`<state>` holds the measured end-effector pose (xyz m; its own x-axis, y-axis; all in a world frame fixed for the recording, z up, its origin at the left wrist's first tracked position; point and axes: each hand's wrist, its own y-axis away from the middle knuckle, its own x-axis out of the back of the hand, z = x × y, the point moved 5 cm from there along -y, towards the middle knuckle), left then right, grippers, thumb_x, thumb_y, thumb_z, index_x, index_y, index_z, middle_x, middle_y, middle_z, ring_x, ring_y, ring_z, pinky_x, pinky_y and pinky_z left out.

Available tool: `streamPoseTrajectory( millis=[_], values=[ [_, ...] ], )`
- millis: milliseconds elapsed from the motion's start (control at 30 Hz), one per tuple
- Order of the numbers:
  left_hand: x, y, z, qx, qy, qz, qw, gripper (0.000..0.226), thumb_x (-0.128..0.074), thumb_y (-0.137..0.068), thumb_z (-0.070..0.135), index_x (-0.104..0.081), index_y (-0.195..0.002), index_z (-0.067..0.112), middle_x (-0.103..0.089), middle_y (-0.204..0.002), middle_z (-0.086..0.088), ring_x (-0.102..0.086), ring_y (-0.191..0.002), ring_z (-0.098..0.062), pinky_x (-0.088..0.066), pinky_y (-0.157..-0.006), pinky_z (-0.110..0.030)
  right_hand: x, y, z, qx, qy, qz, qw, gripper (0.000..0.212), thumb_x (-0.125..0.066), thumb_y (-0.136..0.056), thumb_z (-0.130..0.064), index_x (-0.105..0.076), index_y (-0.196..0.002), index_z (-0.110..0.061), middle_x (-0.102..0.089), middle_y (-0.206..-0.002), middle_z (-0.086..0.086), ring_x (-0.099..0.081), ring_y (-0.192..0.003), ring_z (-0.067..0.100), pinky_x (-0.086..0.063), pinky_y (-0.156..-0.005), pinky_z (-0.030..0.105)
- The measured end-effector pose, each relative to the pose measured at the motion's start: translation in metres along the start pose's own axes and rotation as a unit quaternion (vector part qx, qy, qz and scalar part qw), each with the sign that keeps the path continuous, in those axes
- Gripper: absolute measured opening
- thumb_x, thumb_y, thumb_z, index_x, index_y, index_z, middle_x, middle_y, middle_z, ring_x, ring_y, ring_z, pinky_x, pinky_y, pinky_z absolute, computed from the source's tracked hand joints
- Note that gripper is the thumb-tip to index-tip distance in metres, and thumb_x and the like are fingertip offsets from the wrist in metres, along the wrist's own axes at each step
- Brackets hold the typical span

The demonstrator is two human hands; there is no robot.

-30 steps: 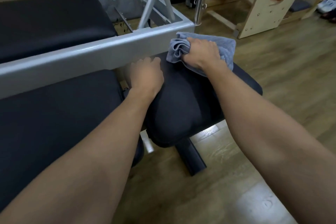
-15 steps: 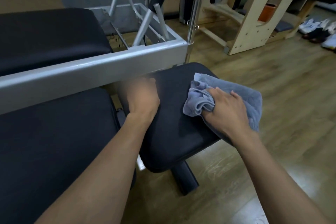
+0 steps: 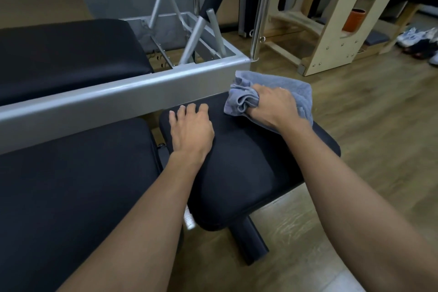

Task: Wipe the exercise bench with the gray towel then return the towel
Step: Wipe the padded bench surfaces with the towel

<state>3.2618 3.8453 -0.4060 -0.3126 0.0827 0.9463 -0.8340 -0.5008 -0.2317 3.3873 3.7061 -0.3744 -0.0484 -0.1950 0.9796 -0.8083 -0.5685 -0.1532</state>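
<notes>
Bench pad (image 3: 248, 173): matt black padded vinyl, smooth. Towel (image 3: 301, 92): gray terry cloth, rough. Frame rail (image 3: 118, 97): satin gray metal; floor (image 3: 379, 149): wood-grain boards.

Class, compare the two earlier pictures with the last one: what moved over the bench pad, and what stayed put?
The right hand, gripping the gray towel, swept toward the pad's near edge, then back to the far corner by the silver frame. The left hand stayed flat on the bench pad; the grip never loosened.
</notes>
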Motion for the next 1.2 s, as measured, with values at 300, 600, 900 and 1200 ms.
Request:
streamPoseTrajectory(
  millis=[300, 600, 900, 1200],
  values=[
    [0.004, 0.004, 0.003, -0.002, 0.012, -0.002, 1.000, 0.039, -0.043, -0.095, 0.019, -0.050, -0.133, 0.017, -0.051, -0.139, -0.009, -0.038, -0.135, -0.031, -0.019, -0.116, -0.050, 0.022, 0.131, 0.033, -0.014, -0.072, 0.001, 0.997, 0.057, -0.038, -0.077, -0.053, -0.057, -0.127, -0.032, -0.064, -0.130, -0.005, -0.050, -0.132, 0.016, -0.028, -0.114, 0.043],
    [0.005, 0.004, 0.002, 0.013, 0.025, -0.009, 1.000, 0.039, -0.041, -0.096, 0.019, -0.048, -0.134, 0.018, -0.050, -0.140, -0.008, -0.035, -0.137, -0.031, -0.017, -0.118, -0.049, 0.009, 0.028, 0.000, 0.003, -0.009, 0.005, 1.000, 0.039, -0.044, -0.087, -0.052, -0.060, -0.115, -0.031, -0.070, -0.112, 0.003, -0.063, -0.105, 0.031, -0.040, -0.094, 0.046],
    [0.005, 0.003, -0.002, 0.005, 0.031, 0.008, 0.999, 0.039, -0.041, -0.095, 0.019, -0.050, -0.133, 0.019, -0.053, -0.136, -0.006, -0.039, -0.134, -0.028, -0.019, -0.118, -0.047, 0.001, -0.030, -0.003, -0.025, -0.054, -0.035, 0.998, 0.052, -0.044, -0.086, -0.051, -0.050, -0.134, -0.030, -0.063, -0.129, 0.006, -0.053, -0.123, 0.032, -0.038, -0.103, 0.056],
    [0.005, 0.005, -0.001, 0.001, 0.029, 0.012, 1.000, 0.038, -0.043, -0.095, 0.021, -0.052, -0.132, 0.018, -0.054, -0.136, -0.006, -0.040, -0.133, -0.028, -0.020, -0.117, -0.048, 0.007, 0.022, 0.074, -0.181, -0.064, 0.006, 0.981, 0.049, -0.044, -0.085, -0.049, -0.050, -0.128, -0.026, -0.067, -0.110, 0.012, -0.061, -0.101, 0.039, -0.042, -0.077, 0.040]
  ],
)
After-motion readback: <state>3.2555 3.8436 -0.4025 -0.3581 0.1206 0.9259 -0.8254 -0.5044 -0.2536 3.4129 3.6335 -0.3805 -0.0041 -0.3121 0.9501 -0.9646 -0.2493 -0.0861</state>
